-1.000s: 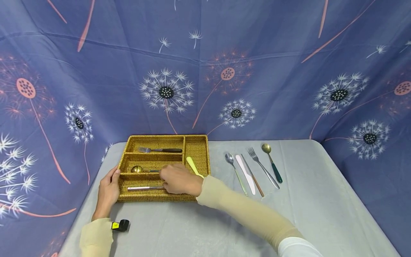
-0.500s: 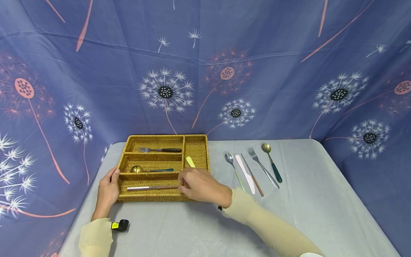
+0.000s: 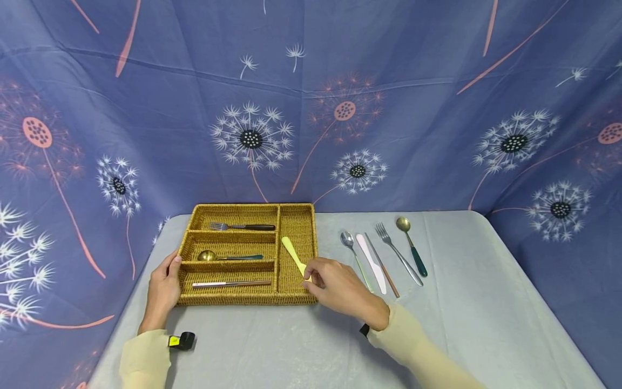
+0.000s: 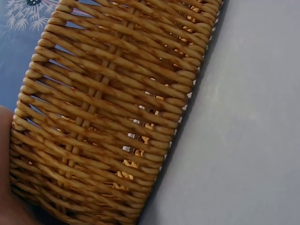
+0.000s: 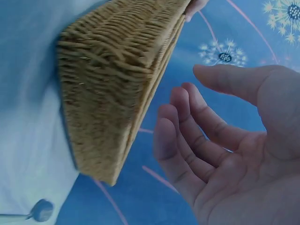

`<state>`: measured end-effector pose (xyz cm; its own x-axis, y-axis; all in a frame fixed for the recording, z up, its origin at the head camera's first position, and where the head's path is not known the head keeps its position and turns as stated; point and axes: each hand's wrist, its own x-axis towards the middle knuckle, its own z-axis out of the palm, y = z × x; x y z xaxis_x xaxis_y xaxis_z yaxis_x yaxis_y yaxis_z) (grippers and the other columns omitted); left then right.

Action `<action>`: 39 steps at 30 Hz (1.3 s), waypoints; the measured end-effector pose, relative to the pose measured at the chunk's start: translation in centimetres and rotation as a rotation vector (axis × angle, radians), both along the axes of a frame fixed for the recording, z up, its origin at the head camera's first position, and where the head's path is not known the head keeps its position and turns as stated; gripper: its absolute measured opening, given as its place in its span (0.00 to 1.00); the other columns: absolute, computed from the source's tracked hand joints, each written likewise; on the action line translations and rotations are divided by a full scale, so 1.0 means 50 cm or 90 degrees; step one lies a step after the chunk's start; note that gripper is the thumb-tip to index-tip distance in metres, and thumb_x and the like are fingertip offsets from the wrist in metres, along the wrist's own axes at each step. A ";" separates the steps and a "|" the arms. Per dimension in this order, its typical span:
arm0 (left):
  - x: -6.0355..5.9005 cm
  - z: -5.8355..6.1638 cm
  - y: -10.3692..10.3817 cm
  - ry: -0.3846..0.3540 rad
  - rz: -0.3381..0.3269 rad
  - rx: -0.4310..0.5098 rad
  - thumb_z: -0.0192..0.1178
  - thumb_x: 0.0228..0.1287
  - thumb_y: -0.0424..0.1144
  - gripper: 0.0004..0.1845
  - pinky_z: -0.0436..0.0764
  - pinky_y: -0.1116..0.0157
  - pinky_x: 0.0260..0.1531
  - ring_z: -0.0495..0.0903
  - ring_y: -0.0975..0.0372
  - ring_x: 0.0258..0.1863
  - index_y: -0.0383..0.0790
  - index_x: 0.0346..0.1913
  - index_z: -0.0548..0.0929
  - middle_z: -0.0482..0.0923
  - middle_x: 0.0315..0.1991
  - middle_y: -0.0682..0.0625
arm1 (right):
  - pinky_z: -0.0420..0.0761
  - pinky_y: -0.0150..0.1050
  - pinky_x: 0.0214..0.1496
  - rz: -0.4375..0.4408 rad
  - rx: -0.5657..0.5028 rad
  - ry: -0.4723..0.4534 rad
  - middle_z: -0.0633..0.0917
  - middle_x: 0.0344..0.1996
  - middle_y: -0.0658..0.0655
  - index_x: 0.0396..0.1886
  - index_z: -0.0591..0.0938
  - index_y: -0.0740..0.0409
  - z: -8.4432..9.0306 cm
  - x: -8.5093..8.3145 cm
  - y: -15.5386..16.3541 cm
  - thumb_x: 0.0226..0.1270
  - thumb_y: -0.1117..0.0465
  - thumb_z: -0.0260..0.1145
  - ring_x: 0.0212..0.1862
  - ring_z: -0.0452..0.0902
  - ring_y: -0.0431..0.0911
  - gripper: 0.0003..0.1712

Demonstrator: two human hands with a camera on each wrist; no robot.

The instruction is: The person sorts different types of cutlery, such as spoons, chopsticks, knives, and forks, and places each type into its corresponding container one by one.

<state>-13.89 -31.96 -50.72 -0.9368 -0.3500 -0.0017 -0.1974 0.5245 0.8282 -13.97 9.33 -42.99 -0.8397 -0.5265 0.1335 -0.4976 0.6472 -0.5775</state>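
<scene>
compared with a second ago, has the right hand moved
Yes: in the head view, the right hand shifted right, across the woven tray to its near right corner.

A pale grey table [image 3: 272, 346] bears a rectangular brown wicker tray [image 3: 227, 299], silver spoon [image 3: 350, 246], pale pink knife [image 3: 371, 265], brown-handled utensil [image 3: 383, 266], silver fork [image 3: 401, 259] and green-handled gold spoon [image 3: 414, 253].

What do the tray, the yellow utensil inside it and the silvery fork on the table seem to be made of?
Tray: woven wicker or imitation rattan, slightly glossy; the left wrist view shows interlaced strands.
Yellow utensil: possibly plastic or coated metal; smooth, evenly coloured.
Fork: likely steel; polished silvery shine throughout.
</scene>
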 end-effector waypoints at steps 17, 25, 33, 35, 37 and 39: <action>0.003 0.000 -0.001 -0.008 -0.001 -0.013 0.37 0.91 0.54 0.33 0.56 0.34 0.79 0.55 0.33 0.81 0.37 0.84 0.63 0.60 0.81 0.31 | 0.73 0.30 0.27 -0.082 -0.022 -0.017 0.78 0.26 0.39 0.36 0.85 0.49 -0.057 0.031 0.097 0.69 0.64 0.76 0.27 0.72 0.35 0.07; 0.002 0.003 0.001 0.000 0.002 -0.006 0.38 0.91 0.53 0.32 0.56 0.35 0.79 0.55 0.34 0.81 0.37 0.84 0.64 0.61 0.81 0.31 | 0.73 0.30 0.29 -0.122 -0.016 -0.014 0.77 0.24 0.39 0.33 0.85 0.48 -0.074 0.040 0.147 0.68 0.66 0.77 0.26 0.70 0.31 0.10; -0.002 0.002 0.003 -0.001 -0.001 -0.001 0.38 0.91 0.53 0.32 0.55 0.36 0.80 0.55 0.34 0.82 0.36 0.84 0.64 0.60 0.81 0.31 | 0.72 0.32 0.27 -0.193 -0.001 -0.024 0.77 0.23 0.40 0.32 0.84 0.48 -0.085 0.046 0.205 0.67 0.67 0.78 0.25 0.70 0.32 0.12; -0.002 0.001 0.002 0.003 0.001 -0.003 0.38 0.91 0.53 0.32 0.55 0.36 0.80 0.55 0.34 0.82 0.36 0.83 0.64 0.60 0.81 0.31 | 0.71 0.32 0.26 -0.209 0.001 -0.017 0.77 0.23 0.41 0.32 0.83 0.49 -0.087 0.047 0.221 0.66 0.68 0.78 0.25 0.70 0.34 0.12; -0.003 0.000 0.001 0.005 0.003 -0.004 0.38 0.91 0.53 0.32 0.56 0.36 0.80 0.55 0.34 0.81 0.36 0.83 0.65 0.61 0.81 0.31 | 0.71 0.32 0.26 -0.226 0.005 0.002 0.78 0.23 0.42 0.32 0.84 0.50 -0.088 0.046 0.238 0.66 0.68 0.77 0.26 0.70 0.34 0.11; -0.002 -0.001 0.001 0.008 0.005 -0.005 0.38 0.91 0.53 0.32 0.56 0.36 0.80 0.56 0.34 0.81 0.36 0.83 0.65 0.61 0.81 0.31 | 0.70 0.32 0.25 -0.240 0.004 0.020 0.78 0.24 0.43 0.32 0.84 0.52 -0.089 0.043 0.256 0.66 0.69 0.76 0.26 0.70 0.35 0.10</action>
<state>-14.00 -31.93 -50.75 -0.9341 -0.3567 0.0123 -0.1914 0.5297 0.8263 -11.80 22.13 -47.46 -0.9703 -0.1825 0.1591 -0.2409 0.7919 -0.5611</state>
